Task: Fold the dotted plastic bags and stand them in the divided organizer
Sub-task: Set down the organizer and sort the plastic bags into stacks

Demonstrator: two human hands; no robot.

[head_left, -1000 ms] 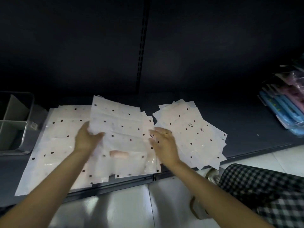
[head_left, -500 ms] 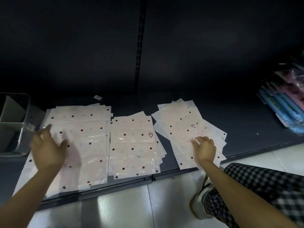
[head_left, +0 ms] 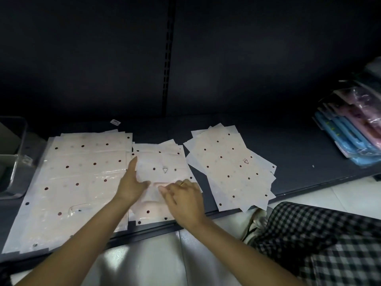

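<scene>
Two bare forearms reach in from the lower edge, over pale floor tiles, with a checked trouser leg at the lower right. Both hands are on the middle pile of dotted bags on the dark shelf. On that pile the left hand lies flat, fingers straight and relaxed, forefinger stretched along the pile's left edge, thumb spread out to the right. Just beside it, the right hand, a ring on one finger, has its fingers bent onto the plastic; whether they pinch a bag or only press it cannot be told. A larger pile of dotted bags lies to the left, touching the middle one, and a fanned pile lies apart on the right. Farther left, at the frame's edge, stands the divided organizer. Wrapped blue and pink packets lean at the far right.
</scene>
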